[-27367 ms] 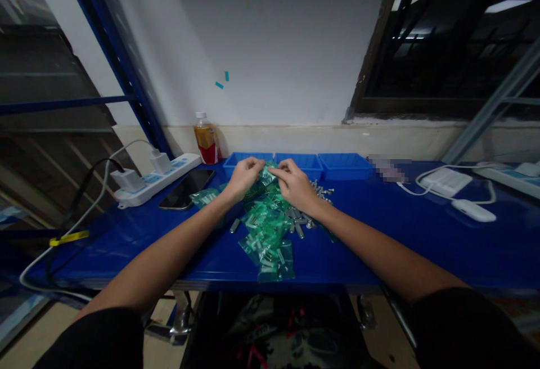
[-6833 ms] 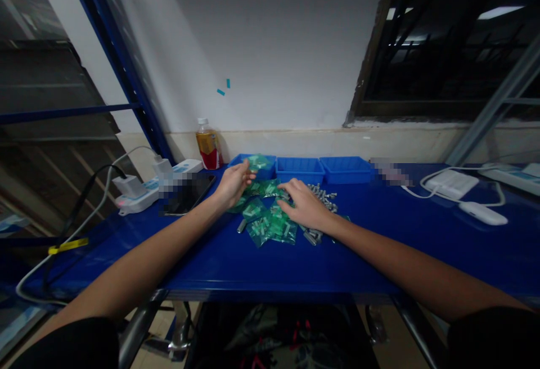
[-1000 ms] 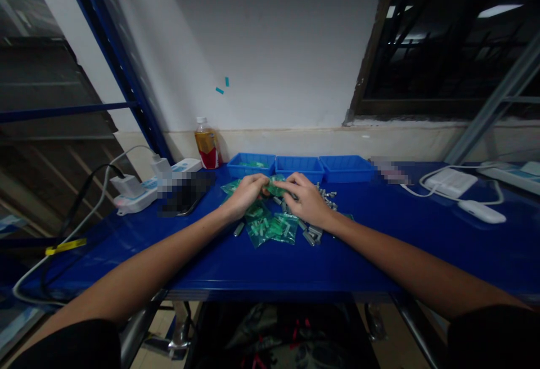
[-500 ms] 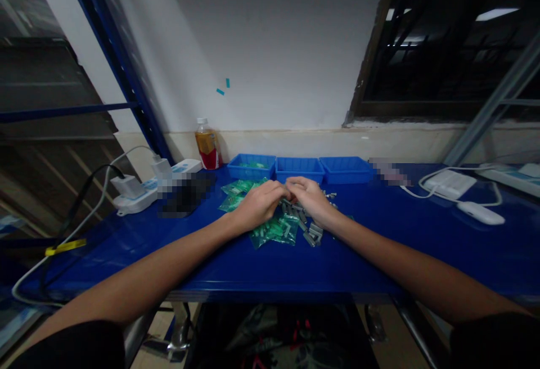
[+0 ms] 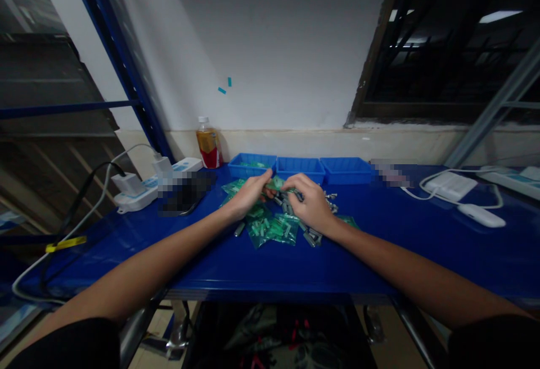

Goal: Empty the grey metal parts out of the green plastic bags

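Head view of a dim workspace with a blue counter (image 5: 379,251) across the middle of the frame. At centre, the left hand (image 5: 248,194) and right hand (image 5: 311,205) meet over a small green bag (image 5: 276,183). The fingers of both hands are pinched on it, holding it just above the counter and just in front of the trays.

Below the hands lies a loose pile of green bags (image 5: 272,228), with grey metal parts (image 5: 313,238) scattered just right of it, partly hidden under the right wrist. Behind the hands, three blue trays (image 5: 343,170) sit in a row against the wall; the left one holds something green.

At centre left stand a bottle (image 5: 208,147) with a red and yellow label (its writing too small to read) and a white power strip (image 5: 177,167) with chargers plugged in. A dark flat thing beside the strip is blurred out. At left, a yellow tag (image 5: 63,243) wraps a cable. At right rest a white box (image 5: 448,185) and a white oval device (image 5: 481,216), joined by cord. Two scraps of blue tape (image 5: 225,86) stick to the wall.
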{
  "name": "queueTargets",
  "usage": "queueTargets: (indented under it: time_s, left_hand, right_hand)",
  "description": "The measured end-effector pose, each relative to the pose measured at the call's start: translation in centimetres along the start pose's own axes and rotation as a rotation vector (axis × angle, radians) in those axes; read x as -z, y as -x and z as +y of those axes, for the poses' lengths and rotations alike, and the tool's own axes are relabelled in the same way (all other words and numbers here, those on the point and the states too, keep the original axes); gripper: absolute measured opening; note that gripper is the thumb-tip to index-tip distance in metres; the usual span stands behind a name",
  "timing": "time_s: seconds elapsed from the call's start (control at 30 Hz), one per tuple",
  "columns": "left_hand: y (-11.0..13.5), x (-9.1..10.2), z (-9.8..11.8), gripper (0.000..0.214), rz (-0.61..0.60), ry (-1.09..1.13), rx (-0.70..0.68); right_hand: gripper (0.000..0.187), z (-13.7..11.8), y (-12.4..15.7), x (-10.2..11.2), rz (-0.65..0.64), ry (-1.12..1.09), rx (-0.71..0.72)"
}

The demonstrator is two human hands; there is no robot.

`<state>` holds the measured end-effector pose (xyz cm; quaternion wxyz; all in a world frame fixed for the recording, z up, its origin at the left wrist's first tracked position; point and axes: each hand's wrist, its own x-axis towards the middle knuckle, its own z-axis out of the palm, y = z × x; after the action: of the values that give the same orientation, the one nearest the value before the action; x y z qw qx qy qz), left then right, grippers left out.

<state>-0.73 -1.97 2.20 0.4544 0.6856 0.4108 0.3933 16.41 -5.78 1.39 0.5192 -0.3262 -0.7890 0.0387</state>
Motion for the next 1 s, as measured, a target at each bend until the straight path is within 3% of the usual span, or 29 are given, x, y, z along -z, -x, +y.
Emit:
queueTargets:
  time_s: [0.07,0.17,0.23,0.3,0.4,0.5,0.63,0.73,0.87,1.0]
  left_hand:
    - [-0.1,0.0,-0.2,0.041,0.011,0.001,-0.008]
    - [0.0,-0.2,-0.3,0.032,0.082,-0.051,-0.124]
    - [0.2,-0.2,-0.3,0.026,0.162,-0.186,-0.274]
    - [0.5,-0.1,-0.1,0.02,0.189,-0.404,-0.449]
    - [1.0,0.0,0.0,0.014,0.104,-0.67,-0.659]
    - [1.1,0.0,-0.2,0.013,0.037,-0.773,-0.742]
    - [0.9,-0.1,-0.6,0.015,-0.014,-0.801,-0.713]
    - [0.8,-0.3,-0.6,0.015,-0.019,-0.739,-0.621]
    - [0.4,-0.5,-0.3,0.042,0.057,-0.425,-0.326]
    - [-0.2,-0.3,-0.2,0.057,0.1,-0.133,-0.05]
  right_hand:
    - [0.025,-0.1,0.1,0.0,-0.046,0.036,0.064]
    - [0.017,0.1,0.0,-0.1,-0.044,0.047,-0.025]
    - [0.012,0.3,-0.3,-0.2,-0.035,-0.009,-0.187]
    - [0.025,0.7,-0.6,-0.2,-0.06,-0.153,-0.395]
    - [0.049,1.3,-0.9,-0.3,-0.087,-0.463,-0.68]
    - [0.045,1.7,-0.8,-0.6,-0.056,-0.598,-0.785]
    - [0.033,2.0,-0.5,-1.0,-0.076,-0.492,-0.723]
    - [0.029,2.1,-0.2,-0.9,-0.074,-0.289,-0.558]
    - [0.023,1.8,0.0,-0.3,-0.105,0.03,-0.175]
    - [0.033,1.8,0.2,-0.2,-0.109,0.073,-0.034]
